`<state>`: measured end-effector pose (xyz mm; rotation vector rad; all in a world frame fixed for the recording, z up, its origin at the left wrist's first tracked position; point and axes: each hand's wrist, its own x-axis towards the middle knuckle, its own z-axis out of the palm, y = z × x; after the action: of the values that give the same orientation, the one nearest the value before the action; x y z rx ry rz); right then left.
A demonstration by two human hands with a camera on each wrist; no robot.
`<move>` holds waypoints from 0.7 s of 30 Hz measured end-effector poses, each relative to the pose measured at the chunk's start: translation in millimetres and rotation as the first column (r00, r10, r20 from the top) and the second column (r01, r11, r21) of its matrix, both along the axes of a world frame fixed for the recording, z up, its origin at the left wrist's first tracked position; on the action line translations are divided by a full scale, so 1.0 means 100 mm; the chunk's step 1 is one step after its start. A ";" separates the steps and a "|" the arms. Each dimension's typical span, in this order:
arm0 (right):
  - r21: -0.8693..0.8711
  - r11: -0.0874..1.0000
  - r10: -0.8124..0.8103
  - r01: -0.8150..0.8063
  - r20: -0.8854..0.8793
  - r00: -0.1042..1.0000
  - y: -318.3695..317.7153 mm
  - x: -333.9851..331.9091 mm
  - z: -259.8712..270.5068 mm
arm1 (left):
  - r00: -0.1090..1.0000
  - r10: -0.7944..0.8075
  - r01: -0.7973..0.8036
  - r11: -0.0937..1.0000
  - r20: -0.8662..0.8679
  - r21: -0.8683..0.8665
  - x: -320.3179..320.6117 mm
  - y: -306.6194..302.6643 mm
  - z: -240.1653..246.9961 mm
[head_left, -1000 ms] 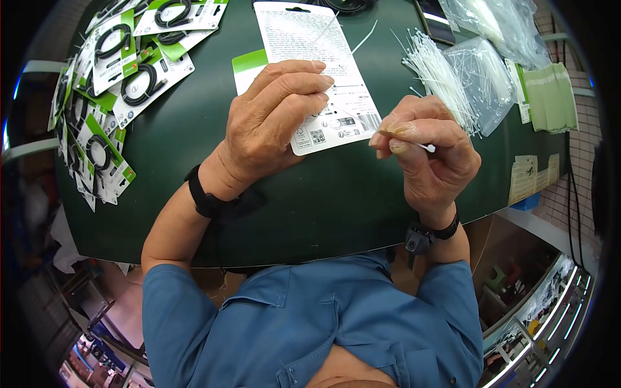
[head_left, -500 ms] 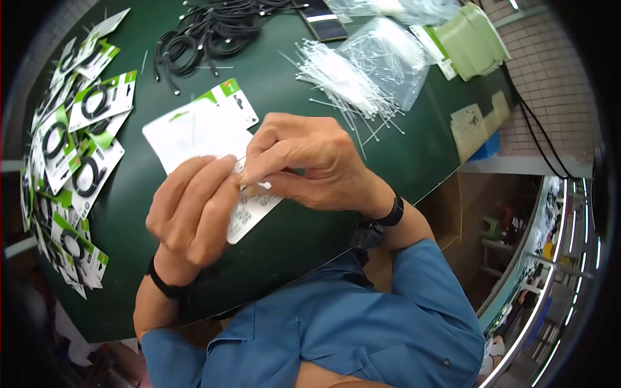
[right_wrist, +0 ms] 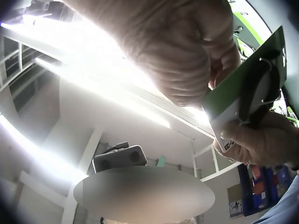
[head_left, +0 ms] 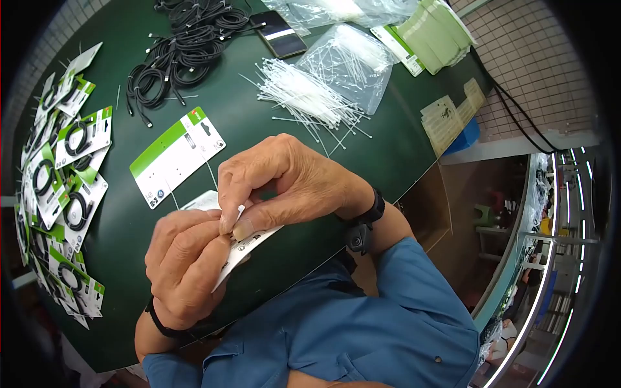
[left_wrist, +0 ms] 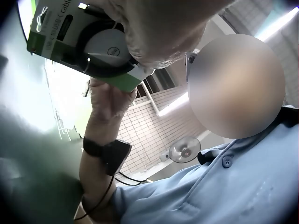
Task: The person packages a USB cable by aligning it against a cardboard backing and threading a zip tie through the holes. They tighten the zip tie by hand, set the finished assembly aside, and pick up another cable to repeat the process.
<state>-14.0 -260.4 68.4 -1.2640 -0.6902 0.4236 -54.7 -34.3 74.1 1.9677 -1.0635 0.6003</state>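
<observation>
My left hand (head_left: 187, 265) grips a white and green cardboard card (head_left: 259, 238), its printed back facing up in the head view. On the card's other face is a coiled black USB cable (left_wrist: 85, 39), seen in the left wrist view. Above the card, my right hand (head_left: 284, 184) pinches a white cable tie (head_left: 240, 209) between thumb and forefinger, with the tie's small head showing. Both hands' fingertips meet at the card's back and hide part of the tie. Thin white tails stick out past the card's far side.
A flat card without a cable (head_left: 174, 161) lies just beyond my hands. Packed cable cards (head_left: 71, 149) are heaped at the left, black cables (head_left: 187, 52) farther back. Loose cable ties (head_left: 310, 94), a plastic bag (head_left: 369, 71), a phone (head_left: 279, 33) and green cards (head_left: 436, 32) lie to the right.
My right hand has come from the right with the cable tie to the card and my left fingers. The card is tilted lower, and the head view has turned.
</observation>
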 end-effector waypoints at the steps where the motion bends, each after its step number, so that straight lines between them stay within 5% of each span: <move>1: 0.037 0.999 0.023 -0.020 -0.078 0.997 0.00 0.00 0.00 | 1.000 -0.001 0.001 1.000 0.002 -0.005 0.00 -0.01 -0.01; 5: 0.132 0.991 0.015 0.017 -0.235 0.972 0.03 0.00 -0.03 | 0.956 -0.056 0.025 0.993 -0.287 -0.112 -0.05 0.04 -0.04; 7: 0.025 0.987 -0.147 0.156 -0.210 0.967 0.03 0.02 -0.03 | 0.935 -0.105 0.022 0.971 -0.338 -0.239 0.04 0.04 -0.10; 9: 0.050 0.937 -0.331 0.347 -0.201 0.922 0.03 0.04 -0.11 | 0.813 -0.093 -0.154 0.917 -0.575 -0.367 0.05 0.06 -0.17; 11: 0.006 0.845 -0.535 0.535 0.039 0.844 0.03 0.02 -0.13 | 0.717 -0.133 -0.276 0.847 -0.684 -0.454 0.15 0.04 -0.23; 12: 0.021 0.863 -0.506 0.505 0.025 0.862 0.05 0.02 -0.18 | 0.718 -0.094 -0.308 0.846 -0.689 -0.436 0.19 0.04 -0.27; 14: 0.127 0.783 -0.602 0.609 0.401 0.690 0.08 0.05 -0.25 | 0.533 -0.351 -0.396 0.702 -0.770 -0.593 0.27 0.02 -0.34; 15: 0.130 0.794 -0.591 0.594 0.396 0.703 0.12 0.07 -0.25 | 0.538 -0.336 -0.410 0.697 -0.773 -0.588 0.30 0.03 -0.38; 18: -0.026 0.802 -0.272 0.597 0.874 0.403 0.19 0.11 -0.22 | 0.482 -0.482 -0.450 0.580 -0.731 -0.679 0.37 0.01 -0.47; 21: -0.048 0.786 -0.203 0.617 0.922 0.331 0.30 0.08 -0.28 | 0.469 -0.475 -0.441 0.605 -0.745 -0.663 0.39 0.04 -0.51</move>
<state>-5.9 -230.4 40.3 -2.0225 -1.1366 -0.7033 -16.0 -30.6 23.3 1.0699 -0.0109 -0.0935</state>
